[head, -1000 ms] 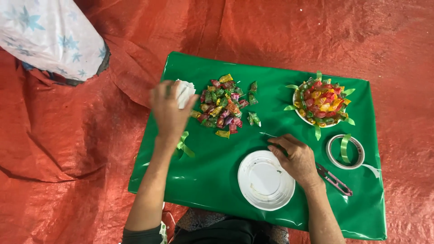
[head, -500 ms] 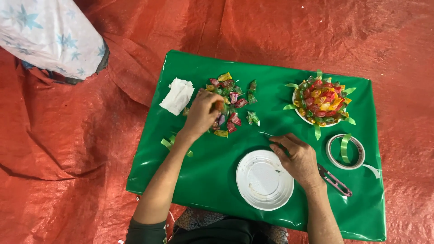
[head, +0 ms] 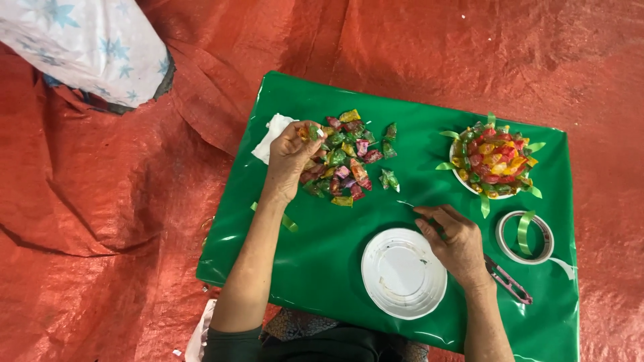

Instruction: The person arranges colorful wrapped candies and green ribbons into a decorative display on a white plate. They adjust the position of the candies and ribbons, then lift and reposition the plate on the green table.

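My left hand [head: 292,155] rests on the left side of a heap of wrapped candies [head: 349,157] on the green sheet [head: 322,248], its fingers closed on a green-wrapped candy [head: 313,131]. My right hand [head: 455,240] lies on the sheet beside an upturned white plate [head: 404,272], fingers pinched around something thin; what it is I cannot make out. Purple-handled scissors [head: 508,281] stick out from under that hand.
A white plate heaped with candies [head: 491,161] and trimmed with green strips stands at the right. A tape roll [head: 524,237] lies below it. White folded paper [head: 270,137] sits left of the heap. Red tarpaulin [head: 94,234] surrounds the sheet; a white star-print cloth [head: 87,47] is far left.
My left hand put down the white paper, moved right onto the candy heap and picked up a candy. My right hand stayed by the white plate.
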